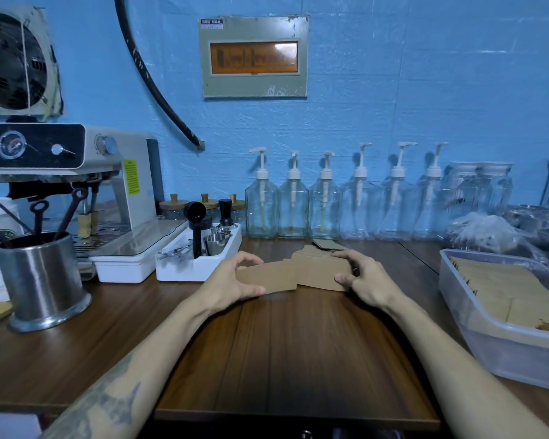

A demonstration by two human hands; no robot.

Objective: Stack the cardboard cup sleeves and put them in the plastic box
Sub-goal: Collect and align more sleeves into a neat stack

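Observation:
A loose, uneven stack of brown cardboard cup sleeves lies on the wooden counter at mid-frame. My left hand grips the stack's left end, thumb under the front edge and fingers curled over the back. My right hand grips its right end the same way. One more sleeve lies flat behind the stack near the bottles. The clear plastic box stands at the right edge of the counter and holds rows of sleeves.
A white tray of coffee tools sits just left of my left hand. An espresso machine and a steel utensil pot stand further left. Pump bottles line the blue wall; plastic bags lie behind the box.

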